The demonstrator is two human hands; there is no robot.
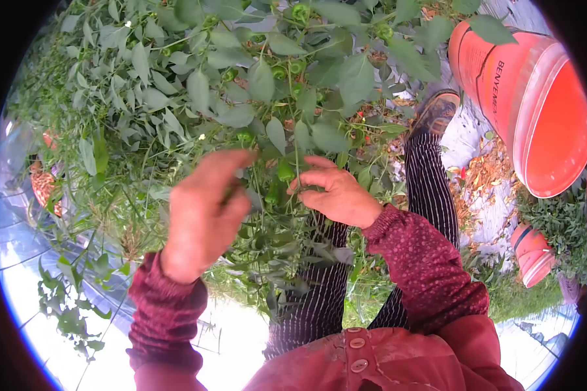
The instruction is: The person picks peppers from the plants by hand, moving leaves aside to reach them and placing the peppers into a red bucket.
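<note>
Leafy pepper plants with small green fruit fill the upper and middle view. My left hand (207, 207), somewhat blurred, is raised beside the foliage with its thumb and index finger apart and nothing visible between them. To its right, the thumb and a finger of my right hand (336, 193) close on a thin green stem (297, 156). A green pepper (285, 171) hangs right beside those fingertips. Another green pepper (272, 194) hangs lower, between my two hands.
A large red bucket (502, 91) lies tilted at the upper right, its mouth facing down and right. Farther down is a smaller red bucket (533, 254). My shoe (437, 112) rests near dry leaves and pale ground sheeting. Clear plastic sheeting (19, 228) runs along the left.
</note>
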